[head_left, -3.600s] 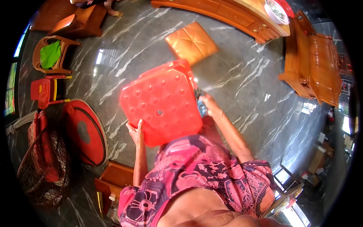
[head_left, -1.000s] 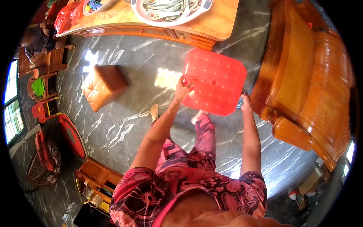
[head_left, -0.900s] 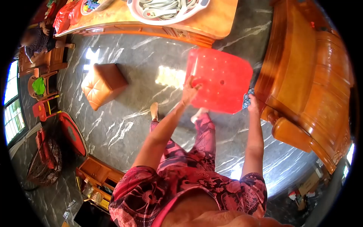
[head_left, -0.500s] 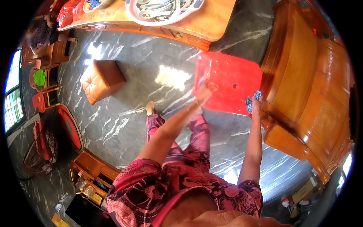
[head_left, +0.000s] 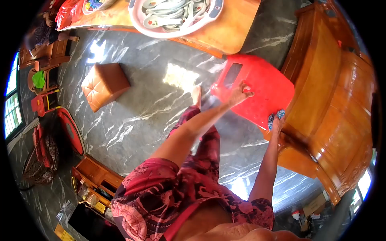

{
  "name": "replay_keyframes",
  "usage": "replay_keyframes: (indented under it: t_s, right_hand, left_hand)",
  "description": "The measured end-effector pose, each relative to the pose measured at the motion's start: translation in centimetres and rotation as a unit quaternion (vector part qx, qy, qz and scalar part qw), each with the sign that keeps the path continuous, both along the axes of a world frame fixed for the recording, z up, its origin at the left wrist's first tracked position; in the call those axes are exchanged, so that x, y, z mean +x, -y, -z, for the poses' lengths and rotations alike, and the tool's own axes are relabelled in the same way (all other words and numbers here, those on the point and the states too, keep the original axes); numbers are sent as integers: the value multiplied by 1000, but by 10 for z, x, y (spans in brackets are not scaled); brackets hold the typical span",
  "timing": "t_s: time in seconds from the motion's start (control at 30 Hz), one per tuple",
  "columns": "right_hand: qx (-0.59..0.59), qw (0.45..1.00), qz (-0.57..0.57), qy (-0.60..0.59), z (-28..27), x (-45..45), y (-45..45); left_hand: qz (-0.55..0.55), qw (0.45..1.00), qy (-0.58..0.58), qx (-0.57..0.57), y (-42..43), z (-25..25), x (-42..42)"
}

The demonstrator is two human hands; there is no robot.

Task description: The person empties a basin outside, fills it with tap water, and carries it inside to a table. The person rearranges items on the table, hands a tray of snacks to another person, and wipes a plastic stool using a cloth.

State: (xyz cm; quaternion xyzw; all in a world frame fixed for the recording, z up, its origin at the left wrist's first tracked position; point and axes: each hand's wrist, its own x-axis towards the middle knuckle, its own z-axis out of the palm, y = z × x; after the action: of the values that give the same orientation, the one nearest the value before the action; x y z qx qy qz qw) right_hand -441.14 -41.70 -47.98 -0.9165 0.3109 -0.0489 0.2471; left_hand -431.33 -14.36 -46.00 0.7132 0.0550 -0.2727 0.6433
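A red plastic stool (head_left: 267, 86) is in front of me, tilted, between the wooden table and the wooden bench. A slot shows in its side. My left hand (head_left: 240, 94) is over its near left part, fingers curled, the thumb and a finger meeting near the stool's surface; what they grip is too small to make out. At the stool's lower right edge, my right hand (head_left: 277, 122) holds a blue patterned cloth (head_left: 276, 117) against it.
A wooden table (head_left: 225, 34) at the top bears a basin (head_left: 161, 33) of spoons. The wooden bench (head_left: 313, 104) stands at the right. On the floor is an orange ottoman (head_left: 105, 85). Another person (head_left: 42, 34) is at the far upper left, near chairs.
The red stool has moved right, toward the bench, and turned, so that its slotted side shows. Both hands have moved right with it. One foot has stepped forward.
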Motion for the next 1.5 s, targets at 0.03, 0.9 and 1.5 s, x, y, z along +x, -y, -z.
replay_keyframes:
  t_s: [0.03,0.9,1.5]
  right_hand:
    - [27,999,27,1,0,6,-4]
    - [-32,973,-85,-213,15,162,-74]
    - [314,938,64,-136,-29,211,-42]
  left_hand:
    - [22,999,28,11,3,9,13]
    - [-153,957,-174,-176,-185,-72,57]
    - [-393,851,-196,-288,-285,-128,152]
